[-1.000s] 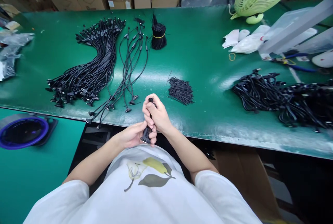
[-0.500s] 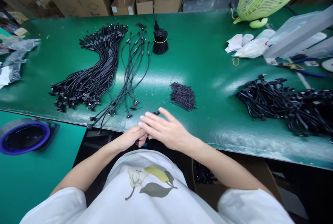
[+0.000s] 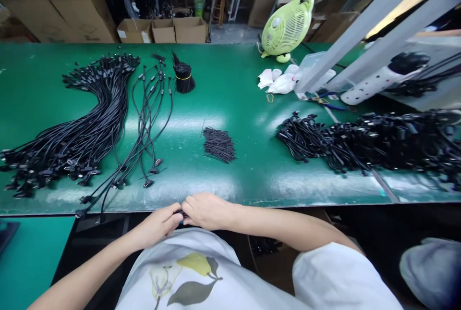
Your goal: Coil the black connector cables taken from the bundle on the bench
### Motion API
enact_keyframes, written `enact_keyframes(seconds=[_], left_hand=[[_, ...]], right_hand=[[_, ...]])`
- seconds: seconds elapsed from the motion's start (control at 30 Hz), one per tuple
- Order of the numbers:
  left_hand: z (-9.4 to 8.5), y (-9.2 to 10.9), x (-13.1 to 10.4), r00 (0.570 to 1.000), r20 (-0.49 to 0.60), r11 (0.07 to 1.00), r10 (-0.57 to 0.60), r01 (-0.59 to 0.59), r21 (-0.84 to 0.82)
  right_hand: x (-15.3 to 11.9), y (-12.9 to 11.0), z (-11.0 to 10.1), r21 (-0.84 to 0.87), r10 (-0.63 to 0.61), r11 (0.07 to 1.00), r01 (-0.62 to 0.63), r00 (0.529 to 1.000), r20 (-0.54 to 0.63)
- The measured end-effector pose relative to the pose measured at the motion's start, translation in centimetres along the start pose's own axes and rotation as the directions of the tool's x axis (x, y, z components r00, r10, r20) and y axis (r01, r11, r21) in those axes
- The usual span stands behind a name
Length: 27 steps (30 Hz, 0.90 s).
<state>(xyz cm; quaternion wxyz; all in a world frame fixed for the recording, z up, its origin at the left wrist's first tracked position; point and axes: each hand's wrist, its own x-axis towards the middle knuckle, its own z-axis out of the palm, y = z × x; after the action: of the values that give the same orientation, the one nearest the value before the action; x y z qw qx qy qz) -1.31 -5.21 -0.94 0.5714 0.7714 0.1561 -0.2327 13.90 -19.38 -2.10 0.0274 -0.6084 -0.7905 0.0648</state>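
My left hand (image 3: 157, 226) and my right hand (image 3: 205, 210) meet at the table's front edge, close to my shirt. Both are closed around a small dark bundle (image 3: 183, 214), mostly covered by the fingers; it looks like black cable. Beyond them on the green table (image 3: 248, 108) lies a flat pile of short black ties (image 3: 219, 145). Left of it several loose black cables (image 3: 147, 127) lie crossed, beside a large fanned bunch of cables (image 3: 108, 103). An upright bundle of black ties (image 3: 184, 78) has a yellow band round it.
Coiled black cables (image 3: 345, 139) are heaped on the right. Behind them are blue-handled pliers (image 3: 326, 101), white packets (image 3: 283, 83), grey metal posts (image 3: 360, 31) and a green fan (image 3: 286, 26). Cardboard boxes (image 3: 190, 30) stand beyond the table. Grey cloth (image 3: 432, 271) shows at lower right.
The view has swung to the right, showing more of the cable heap. My right hand's fingers, stretched out before, are now curled in against my left hand.
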Motion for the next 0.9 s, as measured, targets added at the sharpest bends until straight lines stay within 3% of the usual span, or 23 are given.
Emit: enact_keyframes(seconds=[0.17,0.27,0.43,0.53,0.6,0.63,0.67,0.7,0.73,0.77,0.8,0.83,0.9], left_hand=[[-0.4,0.1,0.7,0.997,0.075,0.993,0.032,-0.023,-0.118],[-0.5,0.8,1.3,0.997,0.066,0.993,0.033,-0.025,-0.118],[0.2,1.4,2.1,0.990,-0.135,0.988,0.030,-0.009,0.152],[0.8,1.1,2.3,0.974,-0.215,0.990,0.067,-0.038,0.135],[0.9,0.6,2.4,0.969,-0.235,0.996,0.075,-0.060,0.070],[0.8,0.4,2.5,0.965,-0.250,0.997,0.074,-0.073,0.011],[0.6,0.3,2.7,0.958,-0.277,0.993,0.069,-0.092,-0.073],[0.3,0.2,2.8,0.948,-0.313,0.976,0.059,-0.120,-0.179],[0.1,0.2,3.0,0.936,-0.350,0.942,0.044,-0.156,-0.298],[-0.2,0.4,3.2,0.925,-0.380,0.889,0.023,-0.194,-0.416],[-0.4,0.6,3.4,0.918,-0.397,0.825,0.001,-0.225,-0.519],[-0.6,0.9,3.6,0.916,-0.401,0.761,-0.020,-0.247,-0.600],[-0.7,1.5,3.8,0.923,-0.382,0.664,-0.042,-0.260,-0.701]], right_hand=[[-0.2,0.3,-0.3,-0.060,-0.030,0.998,0.025,0.997,-0.075],[-0.3,1.0,0.3,-0.129,-0.056,0.991,0.040,0.991,-0.124],[-0.4,1.9,1.0,-0.112,-0.035,0.994,0.020,0.990,-0.140],[-0.8,2.2,0.4,-0.003,0.029,1.000,-0.029,0.991,-0.128],[-1.5,2.7,-0.1,0.098,0.081,0.993,-0.060,0.971,-0.226],[-2.0,3.2,-0.3,0.152,0.157,0.982,-0.113,0.935,-0.319],[-2.5,4.0,-0.3,0.209,0.285,0.954,-0.214,0.861,-0.420],[-3.1,4.9,-0.3,0.267,0.448,0.894,-0.360,0.740,-0.502],[-3.5,5.9,0.0,0.315,0.604,0.791,-0.524,0.587,-0.540],[-3.9,7.1,0.4,0.343,0.720,0.661,-0.667,0.436,-0.541],[-4.1,8.2,0.9,0.343,0.790,0.543,-0.766,0.327,-0.519],[-4.3,9.3,1.4,0.323,0.827,0.466,-0.824,0.277,-0.489],[-4.2,10.9,2.3,0.276,0.848,0.438,-0.856,0.291,-0.443]])
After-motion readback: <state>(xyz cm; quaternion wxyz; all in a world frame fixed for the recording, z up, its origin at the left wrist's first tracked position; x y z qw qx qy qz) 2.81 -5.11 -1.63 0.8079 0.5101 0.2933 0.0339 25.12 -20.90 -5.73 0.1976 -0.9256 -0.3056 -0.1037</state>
